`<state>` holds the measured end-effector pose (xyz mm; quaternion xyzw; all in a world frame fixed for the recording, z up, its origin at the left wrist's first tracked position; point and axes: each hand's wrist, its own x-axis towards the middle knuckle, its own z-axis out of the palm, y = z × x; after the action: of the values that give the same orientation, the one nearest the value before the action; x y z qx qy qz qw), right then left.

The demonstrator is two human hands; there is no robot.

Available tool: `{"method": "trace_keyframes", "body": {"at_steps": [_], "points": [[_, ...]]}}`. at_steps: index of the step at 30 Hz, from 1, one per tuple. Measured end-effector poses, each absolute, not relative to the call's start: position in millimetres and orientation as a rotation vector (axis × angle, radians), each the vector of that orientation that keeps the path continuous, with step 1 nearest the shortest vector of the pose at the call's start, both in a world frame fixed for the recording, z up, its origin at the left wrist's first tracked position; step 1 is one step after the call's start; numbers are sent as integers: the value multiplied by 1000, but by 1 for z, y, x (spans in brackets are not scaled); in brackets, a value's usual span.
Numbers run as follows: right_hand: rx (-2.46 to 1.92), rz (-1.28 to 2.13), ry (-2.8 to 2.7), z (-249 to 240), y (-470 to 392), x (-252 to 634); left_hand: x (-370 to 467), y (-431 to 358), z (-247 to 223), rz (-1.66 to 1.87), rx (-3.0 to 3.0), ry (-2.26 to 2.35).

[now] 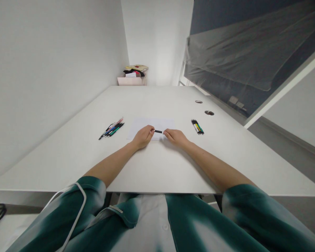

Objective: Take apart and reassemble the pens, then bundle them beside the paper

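Note:
A slim black pen (158,131) lies level between my two hands, over a white sheet of paper (136,126). My left hand (144,135) is closed on its left end, thumb and fingers pinched together. At the right end my right hand (175,135) pinches the pen's tip with closed fingers. Whether that end is a cap, I cannot tell. To the left of the paper lies a loose pile of pens (112,128) in black, blue, green and pink. Several more pens (197,126), black with yellow, green and white parts, lie side by side on the right.
The white table (157,168) runs along a wall on the left. Two round cable holes (209,113) sit near its right edge. A pinkish box (131,81) with cloth-like items stands at the far end. A white cable (80,206) hangs over my left sleeve.

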<state>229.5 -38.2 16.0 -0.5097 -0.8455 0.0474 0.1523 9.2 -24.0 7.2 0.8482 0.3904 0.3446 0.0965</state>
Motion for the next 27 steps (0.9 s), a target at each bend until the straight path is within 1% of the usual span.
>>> {"method": "trace_keyframes", "body": {"at_steps": [5, 9, 11, 15, 18, 24, 27], "points": [[-1260, 163, -2377, 7, -35, 231, 11, -19, 3, 937, 2597, 1193], [-1377, 230, -2325, 4, -34, 229, 12, -17, 3, 808, 2590, 1278], [-1411, 245, -2314, 4, -34, 229, 12, -19, 5, 828, 2545, 1287], [-1447, 217, -2311, 6, -34, 230, 10, -23, 6, 977, 2485, 1190], [-1454, 213, -2314, 8, -35, 231, 10, -22, 4, 951, 2525, 1158], [-1290, 136, -2403, 11, -38, 229, 10, -16, 1, 831, 2542, 1262], [-1289, 123, -2399, 10, -37, 229, 9, -16, 0, 887, 2479, 1228]]}}
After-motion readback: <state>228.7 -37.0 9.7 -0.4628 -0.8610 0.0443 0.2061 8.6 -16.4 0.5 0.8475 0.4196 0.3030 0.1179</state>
